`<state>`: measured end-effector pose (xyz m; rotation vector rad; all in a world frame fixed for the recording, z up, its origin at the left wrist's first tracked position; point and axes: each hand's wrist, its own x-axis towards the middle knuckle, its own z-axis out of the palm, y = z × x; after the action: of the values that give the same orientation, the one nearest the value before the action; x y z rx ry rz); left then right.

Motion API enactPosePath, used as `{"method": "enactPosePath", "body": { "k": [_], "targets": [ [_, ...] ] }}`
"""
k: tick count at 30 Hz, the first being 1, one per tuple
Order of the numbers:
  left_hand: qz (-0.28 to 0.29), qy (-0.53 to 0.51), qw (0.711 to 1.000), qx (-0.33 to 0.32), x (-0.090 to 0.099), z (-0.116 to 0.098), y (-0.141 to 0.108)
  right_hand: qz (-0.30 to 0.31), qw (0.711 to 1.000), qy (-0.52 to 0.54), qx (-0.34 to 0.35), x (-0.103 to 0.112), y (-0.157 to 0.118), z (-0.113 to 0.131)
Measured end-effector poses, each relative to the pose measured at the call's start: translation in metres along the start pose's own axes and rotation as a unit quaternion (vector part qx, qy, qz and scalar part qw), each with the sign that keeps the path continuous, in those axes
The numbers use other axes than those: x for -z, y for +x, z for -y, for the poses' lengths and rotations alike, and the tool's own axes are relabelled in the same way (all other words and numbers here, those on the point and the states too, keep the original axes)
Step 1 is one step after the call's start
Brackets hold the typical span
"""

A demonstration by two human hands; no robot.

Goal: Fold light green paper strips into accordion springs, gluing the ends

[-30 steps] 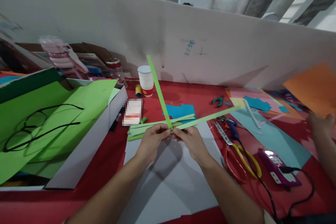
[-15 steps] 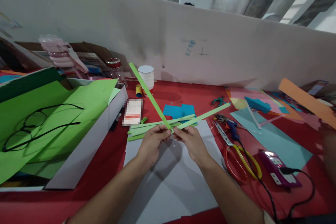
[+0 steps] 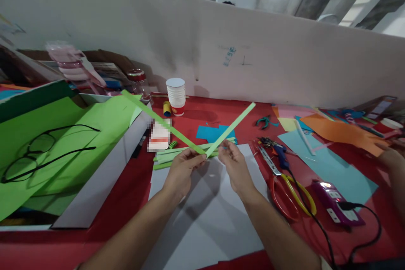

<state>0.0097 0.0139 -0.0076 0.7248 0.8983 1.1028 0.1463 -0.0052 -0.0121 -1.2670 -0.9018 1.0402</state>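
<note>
Two paper strips meet in a V over a white sheet (image 3: pixel 209 219). My left hand (image 3: pixel 186 168) pinches the joined ends. The bright green strip (image 3: pixel 164 123) slants up to the left, and the light green strip (image 3: pixel 234 126) rises to the right. My right hand (image 3: pixel 232 162) is just right of the joint, its fingers curled near the light strip; whether they touch it is unclear. Behind my hands lie several more green strips (image 3: pixel 167 158) and blue paper pieces (image 3: pixel 207 132).
At left, a box (image 3: pixel 91 196) holds green paper and glasses (image 3: pixel 41 152). Stacked cups (image 3: pixel 176 97) stand behind. Scissors (image 3: pixel 275 173), a glue gun (image 3: pixel 281 156), pliers (image 3: pixel 264 122) and a purple device (image 3: pixel 337 204) lie right. Another person's hand (image 3: pixel 392 160) holds orange paper (image 3: pixel 344 130).
The bright strip has swung lower to the left and the light strip has turned more upright. My right hand's fingers have come off the joint. The other person's orange paper has moved lower.
</note>
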Motion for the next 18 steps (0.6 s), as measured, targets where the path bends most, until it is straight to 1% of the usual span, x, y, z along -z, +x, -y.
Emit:
{"method": "enactPosePath", "body": {
  "k": [2, 4, 6, 8, 11, 14, 18],
  "targets": [
    [-0.001, -0.007, 1.000, -0.005, -0.001, 0.000, -0.001, 0.025, 1.000, -0.004, -0.014, -0.002, -0.002, -0.001],
    [-0.003, -0.013, 1.000, -0.007, -0.003, 0.001, -0.002, 0.065, 0.998, 0.006, -0.026, -0.005, -0.005, -0.001],
    [-0.012, -0.014, 1.000, -0.001, -0.004, 0.002, -0.003, 0.084, 0.995, 0.022, -0.038, -0.008, -0.008, 0.002],
    [-0.016, -0.018, 1.000, 0.008, -0.005, 0.003, -0.004, 0.076, 0.995, 0.029, -0.049, -0.010, -0.009, 0.005],
    [0.002, -0.041, 0.999, 0.022, -0.004, 0.004, -0.003, 0.066, 0.996, 0.033, -0.055, -0.008, -0.006, 0.008],
    [0.009, -0.073, 0.997, 0.036, -0.003, 0.007, 0.000, 0.076, 0.995, 0.033, -0.061, -0.004, -0.003, 0.010],
    [0.018, -0.073, 0.996, 0.047, 0.000, 0.011, 0.003, 0.082, 0.994, 0.019, -0.074, -0.002, -0.002, 0.010]
  ]
}}
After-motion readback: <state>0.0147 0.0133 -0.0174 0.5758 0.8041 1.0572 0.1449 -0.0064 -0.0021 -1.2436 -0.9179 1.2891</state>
